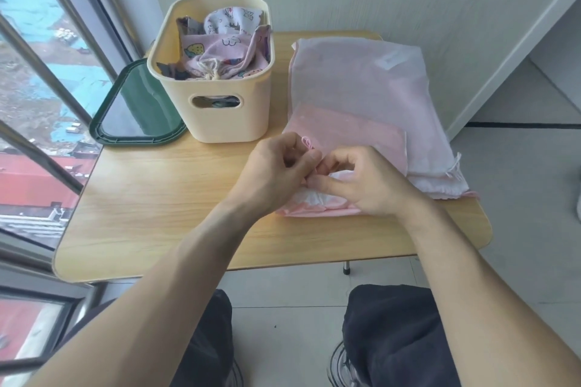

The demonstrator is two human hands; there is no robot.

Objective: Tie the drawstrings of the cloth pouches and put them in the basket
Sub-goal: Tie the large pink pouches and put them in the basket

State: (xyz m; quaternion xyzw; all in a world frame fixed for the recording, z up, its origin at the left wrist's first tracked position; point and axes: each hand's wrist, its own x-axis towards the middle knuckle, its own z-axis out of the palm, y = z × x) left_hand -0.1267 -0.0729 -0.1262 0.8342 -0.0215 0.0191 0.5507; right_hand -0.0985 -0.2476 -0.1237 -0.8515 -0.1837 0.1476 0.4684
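A small pink cloth pouch (352,132) lies on the wooden table (163,198), its gathered mouth under my hands. My left hand (276,170) pinches the pink drawstring (307,144), a loop of which sticks up above my fingers. My right hand (364,182) pinches the string too, fingertips meeting those of the left. Under the pouch lies a larger pale pink pouch (361,78) with white drawstrings (454,166) at its right end. The cream plastic basket (226,116) stands at the back left and holds several tied patterned pouches (217,56).
A dark green lid (138,113) leans against the basket's left side. A window runs along the left, a white wall stands behind the table. My knees in dark trousers show below the table's near edge, above a tiled floor.
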